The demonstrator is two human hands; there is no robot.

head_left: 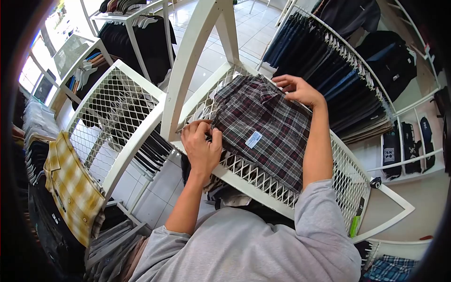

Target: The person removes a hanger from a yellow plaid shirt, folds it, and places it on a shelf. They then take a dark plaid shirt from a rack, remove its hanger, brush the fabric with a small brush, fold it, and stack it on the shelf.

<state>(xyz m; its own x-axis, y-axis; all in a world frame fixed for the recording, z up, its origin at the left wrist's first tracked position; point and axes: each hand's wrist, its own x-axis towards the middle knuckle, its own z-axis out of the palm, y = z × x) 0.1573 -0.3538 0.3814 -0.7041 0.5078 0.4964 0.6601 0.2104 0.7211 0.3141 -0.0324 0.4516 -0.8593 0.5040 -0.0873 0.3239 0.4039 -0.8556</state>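
Note:
A dark plaid garment (277,127) lies folded on a white mesh rack shelf (350,178), with a small light-blue label (253,139) on its upper side. At the garment's left edge is my left hand (203,143), its fingers bent and closed at the cloth; the fingertips are partly hidden. My right hand (299,90) rests at the far right corner, near the collar-like fold, with fingers apart and slightly curled over the edge.
A white upright frame (188,66) rises beyond my left hand. Trousers hang on a rail (324,75) at the upper right. A yellow plaid shirt (73,188) hangs at the left. Beside it stands another mesh shelf (110,103).

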